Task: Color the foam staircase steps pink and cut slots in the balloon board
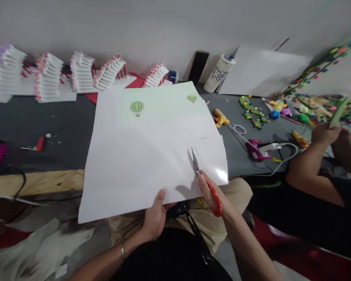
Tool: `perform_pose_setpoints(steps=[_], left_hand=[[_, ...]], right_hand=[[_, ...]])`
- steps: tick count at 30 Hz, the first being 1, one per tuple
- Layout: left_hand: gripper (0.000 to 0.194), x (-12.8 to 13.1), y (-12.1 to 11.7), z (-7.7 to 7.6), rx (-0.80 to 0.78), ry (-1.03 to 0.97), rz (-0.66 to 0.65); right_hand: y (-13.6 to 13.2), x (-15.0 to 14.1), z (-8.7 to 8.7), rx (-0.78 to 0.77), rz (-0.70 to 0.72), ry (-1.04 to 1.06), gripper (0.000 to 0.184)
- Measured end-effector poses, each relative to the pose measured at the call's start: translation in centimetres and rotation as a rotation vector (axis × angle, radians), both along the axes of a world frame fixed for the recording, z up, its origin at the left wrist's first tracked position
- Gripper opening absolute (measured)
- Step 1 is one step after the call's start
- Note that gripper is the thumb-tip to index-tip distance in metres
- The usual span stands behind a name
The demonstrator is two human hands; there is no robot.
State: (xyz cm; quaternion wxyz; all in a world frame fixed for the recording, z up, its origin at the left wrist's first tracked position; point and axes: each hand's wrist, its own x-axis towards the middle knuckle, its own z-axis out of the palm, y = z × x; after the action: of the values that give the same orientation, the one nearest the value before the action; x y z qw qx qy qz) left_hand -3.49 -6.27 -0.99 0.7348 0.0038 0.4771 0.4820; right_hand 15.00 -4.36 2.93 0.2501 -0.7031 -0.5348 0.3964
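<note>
A large white sheet (134,164) with a pale green band and two printed hot-air balloons spans the table edge and my lap. My left hand (156,216) pinches its near edge, thumb on top and fingers underneath. In my right hand (206,191) is a pair of scissors (195,162) with red handles. Their blades point away from me over the right part of the sheet, and whether they touch it I cannot tell. A short slit or mark shows on the sheet just beyond the blade tips.
Folded white paper pieces with red and purple tips (48,76) line the wall. A tumbler (219,74), a yellow glue gun (220,118) and a magenta power strip (256,150) stand on the right. Beside me, a co-worker's hands (326,134) hold a green strip.
</note>
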Motion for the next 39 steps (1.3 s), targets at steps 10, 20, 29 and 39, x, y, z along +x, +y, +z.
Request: perform_pose_setpoints(steps=[10,20,29,39], left_hand=[[0.057,0.15,0.11,-0.09,0.020,0.023,0.001],[0.049,0.13,0.19,-0.01,0.041,0.008,-0.022],[0.056,0.15,0.17,-0.02,0.026,0.016,-0.005],[0.055,0.19,0.29,0.19,0.033,0.023,-0.003]], right_hand=[[0.32,-0.24,-0.50,-0.014,-0.021,-0.058,0.044],[0.07,-0.07,-0.12,-0.021,0.017,-0.066,0.043],[0.11,-0.17,-0.44,-0.062,-0.040,-0.078,0.047],[0.37,-0.51,0.06,-0.025,-0.051,-0.099,0.043]])
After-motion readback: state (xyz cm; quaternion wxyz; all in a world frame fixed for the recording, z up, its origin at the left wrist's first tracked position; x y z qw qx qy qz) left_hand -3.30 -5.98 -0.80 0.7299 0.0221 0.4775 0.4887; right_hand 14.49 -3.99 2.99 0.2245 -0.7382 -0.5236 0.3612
